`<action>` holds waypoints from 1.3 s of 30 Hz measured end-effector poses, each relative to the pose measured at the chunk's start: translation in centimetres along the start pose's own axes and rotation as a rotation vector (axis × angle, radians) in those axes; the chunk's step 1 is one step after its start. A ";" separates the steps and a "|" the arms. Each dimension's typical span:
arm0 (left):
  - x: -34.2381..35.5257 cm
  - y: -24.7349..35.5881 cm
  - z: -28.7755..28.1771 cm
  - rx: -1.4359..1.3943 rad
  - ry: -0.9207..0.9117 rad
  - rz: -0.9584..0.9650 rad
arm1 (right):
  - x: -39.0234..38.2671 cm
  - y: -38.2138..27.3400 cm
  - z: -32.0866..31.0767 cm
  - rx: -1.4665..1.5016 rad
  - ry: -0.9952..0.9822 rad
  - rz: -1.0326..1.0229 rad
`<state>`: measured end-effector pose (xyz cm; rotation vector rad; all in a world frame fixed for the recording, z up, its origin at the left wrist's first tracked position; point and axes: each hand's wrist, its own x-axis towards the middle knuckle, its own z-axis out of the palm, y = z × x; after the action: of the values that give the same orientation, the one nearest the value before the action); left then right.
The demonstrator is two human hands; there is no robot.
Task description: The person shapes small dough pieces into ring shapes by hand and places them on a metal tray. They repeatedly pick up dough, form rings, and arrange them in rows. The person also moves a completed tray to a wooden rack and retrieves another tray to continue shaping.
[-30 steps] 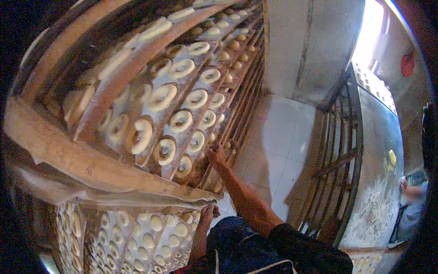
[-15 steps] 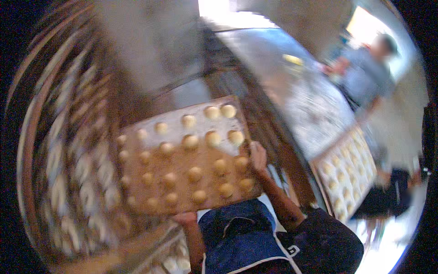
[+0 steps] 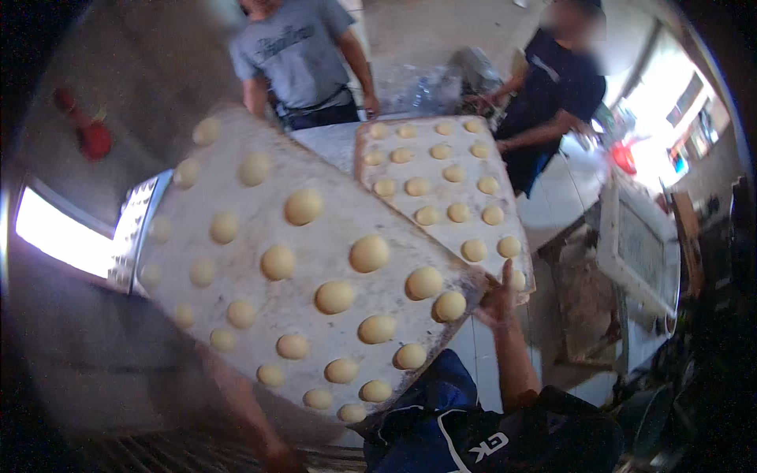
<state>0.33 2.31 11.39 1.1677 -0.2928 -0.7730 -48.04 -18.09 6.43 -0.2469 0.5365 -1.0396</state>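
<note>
A large flour-dusted board (image 3: 323, 252) with several round pale dough balls (image 3: 371, 252) fills the middle of the view, turned at an angle. My right hand (image 3: 497, 299) is closed on its right corner. My left forearm (image 3: 252, 410) runs up to the board's lower left side, where the fingers are hidden or blurred. Just beyond, a second board (image 3: 465, 189) of dough balls rests partly over a floury table (image 3: 323, 150), partly overlapped by mine.
A co-worker in grey (image 3: 292, 55) stands behind the table; another in dark clothing (image 3: 544, 94) stands beside the second board. At right are a white rectangular tub (image 3: 639, 252) and wooden pieces (image 3: 686, 229). A red object (image 3: 93, 138) is at upper left.
The view has swung from the rack toward the table and co-workers. The board, taken hold of after my reach into the rack, has moved up beside the second board.
</note>
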 end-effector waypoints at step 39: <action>6.0 -1.7 6.0 0.826 -0.891 0.113 | -1.2 19.3 21.6 -1.729 -0.070 -0.072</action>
<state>0.45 -6.32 11.18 1.4755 -1.5148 -1.0817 -22.53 -8.64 16.59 -1.8058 1.2589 -0.3666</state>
